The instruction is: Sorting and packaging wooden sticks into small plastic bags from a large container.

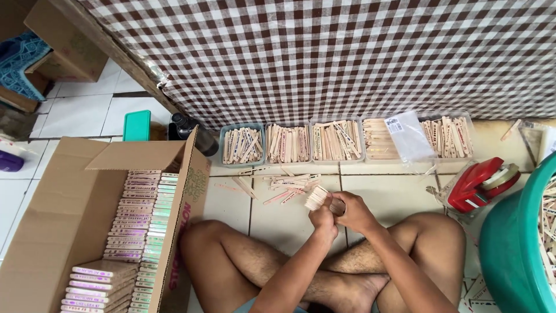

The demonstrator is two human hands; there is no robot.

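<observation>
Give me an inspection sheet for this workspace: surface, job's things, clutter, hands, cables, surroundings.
Surface: tiled floor, person sits cross-legged.
Job's things: bundle of wooden sticks held in both hands; loose sticks on the floor ahead.
Clutter: five clear trays of sticks, plastic bag, red tape dispenser.
Hands: left hand and right hand grip the bundle.
Cables: nothing seen.
Surroundings: cardboard box of packed bundles, green tub, checked cloth.

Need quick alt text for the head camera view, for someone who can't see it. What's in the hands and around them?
Both hands, left hand and right hand, grip a bundle of flat wooden sticks above the person's crossed legs on a tiled floor. Loose sticks lie just ahead, before a row of stick-filled clear trays. An open cardboard box of stacked packets stands at left, a red tape dispenser at right.
</observation>
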